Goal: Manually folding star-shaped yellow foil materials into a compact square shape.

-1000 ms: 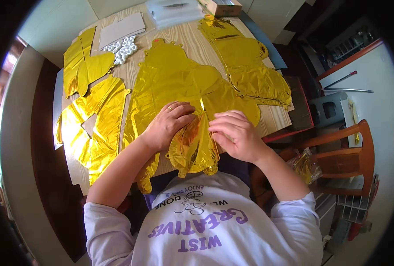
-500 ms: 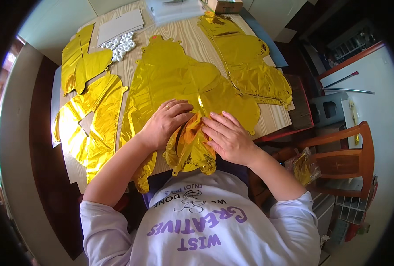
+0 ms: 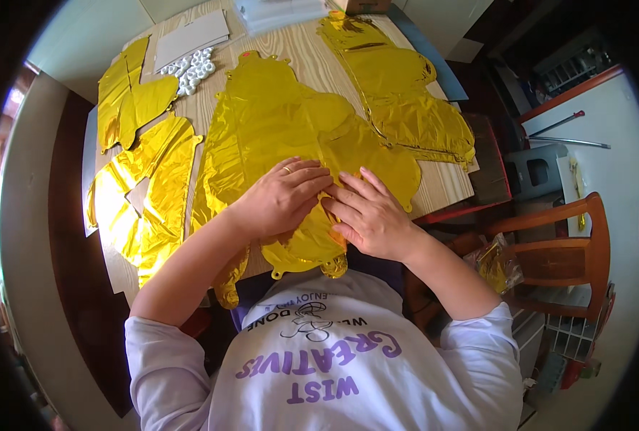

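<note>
A large, flat gold foil balloon [image 3: 276, 115] lies across the middle of the table, its near end hanging over the edge by my lap. My left hand [image 3: 283, 197] lies on it, palm down, fingers extended side by side. Just to the right, my right hand [image 3: 373, 215] presses on the same foil with its fingers spread. The two hands' fingertips almost meet. Whatever is under the palms is hidden. Other flat gold balloons surround it: a cut-out one [image 3: 165, 161] and a smaller one [image 3: 129, 97] on the left, and a long one [image 3: 384, 72] at the far right.
On the wood-grain table [image 3: 441, 190] sit white rings [image 3: 193, 70] in a heap, pale card [image 3: 192, 37], clear plastic sleeves [image 3: 280, 14] and a cardboard box [image 3: 362, 6]. A wooden chair [image 3: 592, 244] stands at right, beside a clear bag [image 3: 497, 267] with gold foil inside.
The bunched orange-gold fold between my hands has been laid down and flattened. My left hand has shifted slightly right, and both hands now lie flatter on the foil.
</note>
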### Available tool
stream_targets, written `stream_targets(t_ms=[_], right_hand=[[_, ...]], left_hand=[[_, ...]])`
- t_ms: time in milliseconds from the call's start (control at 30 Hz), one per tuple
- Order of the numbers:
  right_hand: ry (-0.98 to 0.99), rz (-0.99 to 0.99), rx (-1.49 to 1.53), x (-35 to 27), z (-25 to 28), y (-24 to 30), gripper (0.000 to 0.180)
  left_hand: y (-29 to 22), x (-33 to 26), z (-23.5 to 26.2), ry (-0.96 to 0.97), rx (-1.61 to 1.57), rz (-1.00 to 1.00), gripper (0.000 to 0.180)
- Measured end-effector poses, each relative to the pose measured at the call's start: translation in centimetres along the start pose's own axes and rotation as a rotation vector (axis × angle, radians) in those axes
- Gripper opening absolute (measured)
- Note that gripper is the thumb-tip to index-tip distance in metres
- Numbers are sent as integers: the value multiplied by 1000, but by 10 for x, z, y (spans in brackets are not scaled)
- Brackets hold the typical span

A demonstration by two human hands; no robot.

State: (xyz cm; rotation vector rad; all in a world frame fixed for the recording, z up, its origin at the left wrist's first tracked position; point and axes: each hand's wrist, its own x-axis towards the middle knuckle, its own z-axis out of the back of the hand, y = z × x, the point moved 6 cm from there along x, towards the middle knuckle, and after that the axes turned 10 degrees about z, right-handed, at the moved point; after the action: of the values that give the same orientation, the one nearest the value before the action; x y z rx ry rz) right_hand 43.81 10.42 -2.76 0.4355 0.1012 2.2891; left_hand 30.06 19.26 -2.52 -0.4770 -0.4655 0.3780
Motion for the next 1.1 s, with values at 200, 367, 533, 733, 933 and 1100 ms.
stream_targets(t_ms=[200,367,533,733,933,1100], right_hand=[[-61,58,-55,-27,-4,21,49],[-136,132,-191,-49,-14,37,39],[-204,182,-178,-42,-11,36,34],[-175,222,-142,-34,-2,36,32],[-127,239,-108,-27,6,36,31],[-90,258,-43,-21,12,33,32]], left_hand=[[5,-3,-3,3,-6,-21,39],[7,-7,-3,-34,-22,-27,36],[4,-5,4,-6,-44,-54,30],[7,-10,0,-31,-30,-10,30],[9,-10,0,-16,-54,-17,30],[14,-8,3,4,-181,4,33]])
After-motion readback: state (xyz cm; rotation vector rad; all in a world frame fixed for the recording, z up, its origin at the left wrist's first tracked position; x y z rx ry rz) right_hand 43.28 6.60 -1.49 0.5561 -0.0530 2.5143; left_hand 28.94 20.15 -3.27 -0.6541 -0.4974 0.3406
